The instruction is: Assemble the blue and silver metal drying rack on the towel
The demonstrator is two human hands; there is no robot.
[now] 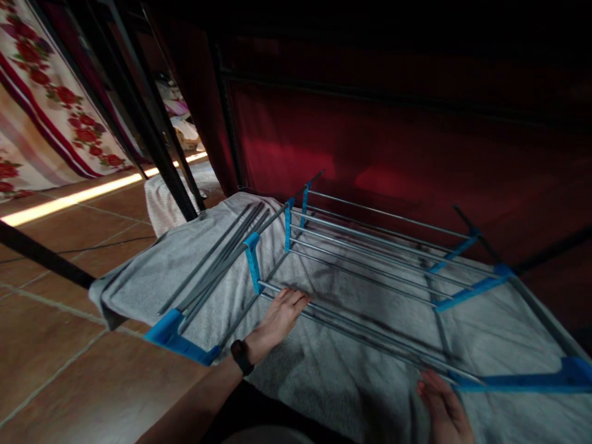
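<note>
Blue-cornered rack point(370, 237) lying on grey cloth point(351, 388), presumably for cushioning, with fingers of left hand point(285, 310) closed over near rod point(370, 330), apparently for steadying, and of right hand point(444, 408) half-curled alongside, with hold unclear.

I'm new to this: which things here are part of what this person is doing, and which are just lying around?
In use:
- blue-bracketed metal frame
- left hand, touching it
- right hand, by its near edge
- bunched rods
- grey cloth underneath

Apparently just around:
- floral fabric
- striped cloth
- floor cable
</note>
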